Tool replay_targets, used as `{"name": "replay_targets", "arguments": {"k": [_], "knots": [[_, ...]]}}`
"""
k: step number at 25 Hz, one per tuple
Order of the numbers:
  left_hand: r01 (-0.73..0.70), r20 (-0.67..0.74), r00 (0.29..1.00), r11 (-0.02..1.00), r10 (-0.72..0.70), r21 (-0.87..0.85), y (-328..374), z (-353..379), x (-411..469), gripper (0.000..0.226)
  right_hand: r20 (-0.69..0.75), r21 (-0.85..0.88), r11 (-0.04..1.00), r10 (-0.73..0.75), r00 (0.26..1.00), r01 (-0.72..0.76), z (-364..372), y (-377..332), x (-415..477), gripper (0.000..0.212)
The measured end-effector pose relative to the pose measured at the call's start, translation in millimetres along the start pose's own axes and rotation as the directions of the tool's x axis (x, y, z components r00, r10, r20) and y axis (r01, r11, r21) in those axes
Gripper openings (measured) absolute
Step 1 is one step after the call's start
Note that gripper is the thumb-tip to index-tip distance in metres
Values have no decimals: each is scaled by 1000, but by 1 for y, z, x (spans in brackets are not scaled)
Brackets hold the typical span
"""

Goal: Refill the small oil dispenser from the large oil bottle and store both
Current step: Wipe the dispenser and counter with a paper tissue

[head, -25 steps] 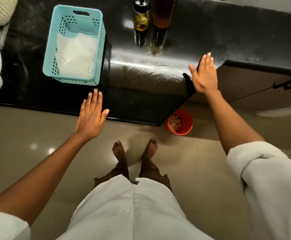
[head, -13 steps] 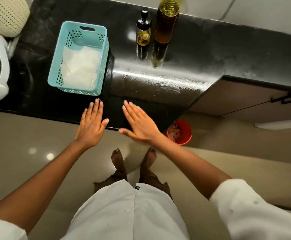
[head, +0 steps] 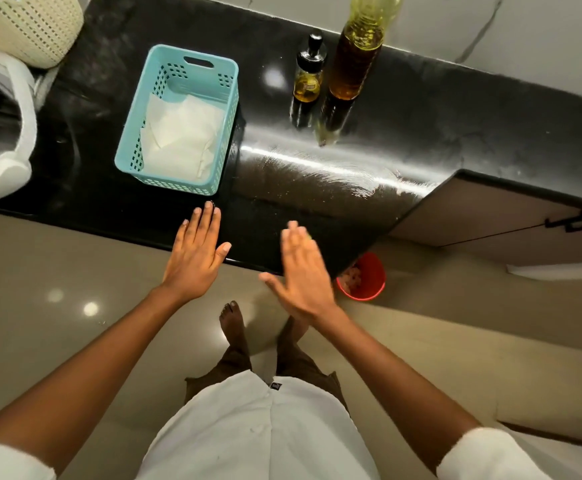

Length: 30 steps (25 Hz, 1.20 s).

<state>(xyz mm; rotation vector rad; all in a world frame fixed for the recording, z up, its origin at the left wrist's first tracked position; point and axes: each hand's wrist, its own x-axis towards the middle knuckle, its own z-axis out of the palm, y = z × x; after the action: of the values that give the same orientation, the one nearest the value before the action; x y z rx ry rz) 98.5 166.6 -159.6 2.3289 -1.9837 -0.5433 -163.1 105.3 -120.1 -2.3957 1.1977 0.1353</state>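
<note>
Left hand [head: 194,258] and right hand [head: 301,271] flat, empty, over counter [head: 421,133] edge (dispenser [head: 308,76], large bottle [head: 355,53] untouched, rear)

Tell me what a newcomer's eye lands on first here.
The teal basket of white paper sits left on the black counter. Right of it, at the back, the tall bottle stands beside the small dispenser. The left hand and right hand are open and empty at the near edge.

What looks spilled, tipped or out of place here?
Nothing is tipped: the small dispenser and large bottle stand upright side by side on the counter. Only a streaky, smeared sheen in front of them looks odd; whether it is oil or glare is unclear.
</note>
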Motion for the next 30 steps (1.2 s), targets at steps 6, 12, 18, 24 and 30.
{"name": "replay_targets", "arguments": {"k": [6,12,18,24,30], "knots": [[2,23,1000,1000,-1,-13,0,-2,2,72,-101,-1,990,143,984,-144,-58,49,118,106],[-3,-21,1000,1000,3,12,0,3,0,73,-190,129,828,561,806,-546,-72,111,65,113],[-19,-53,998,999,21,44,-3,8,0,73,70,-115,988,-95,993,103,-2,-20,31,96],[-17,-74,997,999,20,47,1,10,-3,75,-151,-50,899,423,893,-434,-74,144,29,104],[-5,-64,998,999,8,38,0,8,0,74,-215,122,876,482,849,-466,-104,99,165,124]]}}
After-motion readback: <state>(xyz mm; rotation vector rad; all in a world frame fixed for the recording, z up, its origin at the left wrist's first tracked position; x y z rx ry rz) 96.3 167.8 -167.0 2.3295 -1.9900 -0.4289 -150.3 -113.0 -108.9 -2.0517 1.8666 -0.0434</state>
